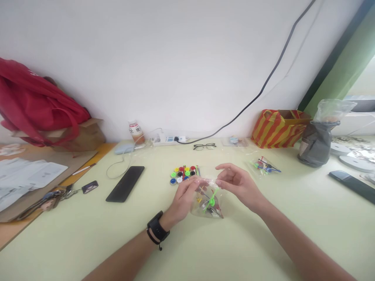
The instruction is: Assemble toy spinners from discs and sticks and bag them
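Observation:
A small clear plastic bag point(216, 212) hangs upright between my hands, low over the table. Inside it are small colourful plastic parts, among them a bright green piece point(212, 201). My left hand point(185, 197), with a black watch on its wrist, pinches the bag's upper left edge. At the upper right corner, my right hand point(238, 185) has its thumb against the bag, the other fingers curled behind and the index finger held apart. Just beyond the left hand lie rows of small coloured discs point(176, 169), with thin coloured sticks point(197, 170) beside them.
Another filled clear bag point(265, 166) lies to the right. Eyeglasses point(204, 146) and a power strip point(170, 140) sit near the wall. A black phone point(125, 184) lies left; a dark flat object point(353, 185) lies right. A striped bag point(278, 128) stands behind.

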The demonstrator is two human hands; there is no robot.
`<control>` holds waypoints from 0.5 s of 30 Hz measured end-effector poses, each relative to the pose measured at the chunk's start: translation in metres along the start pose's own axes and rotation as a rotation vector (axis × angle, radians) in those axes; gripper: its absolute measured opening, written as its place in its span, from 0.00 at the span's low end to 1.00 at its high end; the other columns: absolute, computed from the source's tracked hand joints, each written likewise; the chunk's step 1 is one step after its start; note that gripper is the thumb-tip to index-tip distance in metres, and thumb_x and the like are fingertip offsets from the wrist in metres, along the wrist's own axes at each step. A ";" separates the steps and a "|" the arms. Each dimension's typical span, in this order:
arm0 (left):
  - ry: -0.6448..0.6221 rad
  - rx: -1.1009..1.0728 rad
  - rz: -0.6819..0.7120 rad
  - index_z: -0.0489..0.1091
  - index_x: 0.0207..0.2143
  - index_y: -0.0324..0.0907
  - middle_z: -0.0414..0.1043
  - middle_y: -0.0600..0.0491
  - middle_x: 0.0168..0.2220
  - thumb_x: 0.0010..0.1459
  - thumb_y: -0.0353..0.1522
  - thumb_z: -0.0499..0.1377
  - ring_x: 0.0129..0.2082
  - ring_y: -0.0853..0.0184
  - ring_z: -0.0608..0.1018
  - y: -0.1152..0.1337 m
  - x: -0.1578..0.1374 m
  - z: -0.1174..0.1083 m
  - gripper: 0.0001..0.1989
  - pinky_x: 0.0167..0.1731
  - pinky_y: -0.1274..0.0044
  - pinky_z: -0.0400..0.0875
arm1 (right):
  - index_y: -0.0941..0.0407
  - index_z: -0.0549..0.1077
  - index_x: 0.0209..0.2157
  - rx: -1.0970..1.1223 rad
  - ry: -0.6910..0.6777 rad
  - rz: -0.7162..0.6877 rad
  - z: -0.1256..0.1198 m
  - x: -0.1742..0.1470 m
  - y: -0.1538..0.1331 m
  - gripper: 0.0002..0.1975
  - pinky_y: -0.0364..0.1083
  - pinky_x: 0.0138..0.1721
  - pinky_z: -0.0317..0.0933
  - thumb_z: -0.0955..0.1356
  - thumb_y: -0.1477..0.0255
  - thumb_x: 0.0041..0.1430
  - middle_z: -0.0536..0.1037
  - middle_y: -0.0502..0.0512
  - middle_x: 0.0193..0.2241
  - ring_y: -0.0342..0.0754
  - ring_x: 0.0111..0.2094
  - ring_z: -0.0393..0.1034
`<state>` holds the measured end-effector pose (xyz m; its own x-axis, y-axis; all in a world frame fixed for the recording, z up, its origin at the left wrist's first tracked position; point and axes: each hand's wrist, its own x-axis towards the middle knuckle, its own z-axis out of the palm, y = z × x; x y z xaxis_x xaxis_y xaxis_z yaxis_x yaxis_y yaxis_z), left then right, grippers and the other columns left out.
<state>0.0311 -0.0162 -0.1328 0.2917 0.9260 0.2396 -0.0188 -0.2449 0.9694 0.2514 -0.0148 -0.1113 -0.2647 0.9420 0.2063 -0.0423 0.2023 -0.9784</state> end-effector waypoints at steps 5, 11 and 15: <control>0.079 -0.014 -0.037 0.81 0.42 0.40 0.82 0.47 0.38 0.61 0.43 0.67 0.38 0.61 0.80 -0.001 0.005 -0.002 0.15 0.41 0.72 0.75 | 0.50 0.73 0.50 0.015 -0.033 0.030 0.003 0.000 0.004 0.20 0.51 0.44 0.69 0.76 0.64 0.58 0.79 0.52 0.35 0.50 0.39 0.75; 0.088 0.030 0.020 0.83 0.35 0.40 0.80 0.49 0.34 0.61 0.40 0.68 0.36 0.63 0.78 0.000 0.005 0.001 0.11 0.38 0.74 0.72 | 0.51 0.73 0.46 -0.084 -0.087 0.027 0.009 -0.001 0.007 0.17 0.48 0.39 0.66 0.71 0.77 0.54 0.76 0.47 0.30 0.47 0.34 0.72; 0.130 0.016 0.016 0.83 0.33 0.40 0.79 0.50 0.32 0.61 0.41 0.68 0.33 0.65 0.76 -0.001 0.005 0.000 0.12 0.36 0.74 0.72 | 0.52 0.72 0.41 -0.118 -0.065 -0.003 0.009 -0.001 0.007 0.17 0.47 0.38 0.65 0.68 0.81 0.48 0.73 0.46 0.28 0.46 0.32 0.69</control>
<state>0.0324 -0.0112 -0.1320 0.1648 0.9513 0.2607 -0.0072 -0.2631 0.9647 0.2432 -0.0169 -0.1183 -0.3270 0.9227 0.2045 0.0695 0.2392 -0.9685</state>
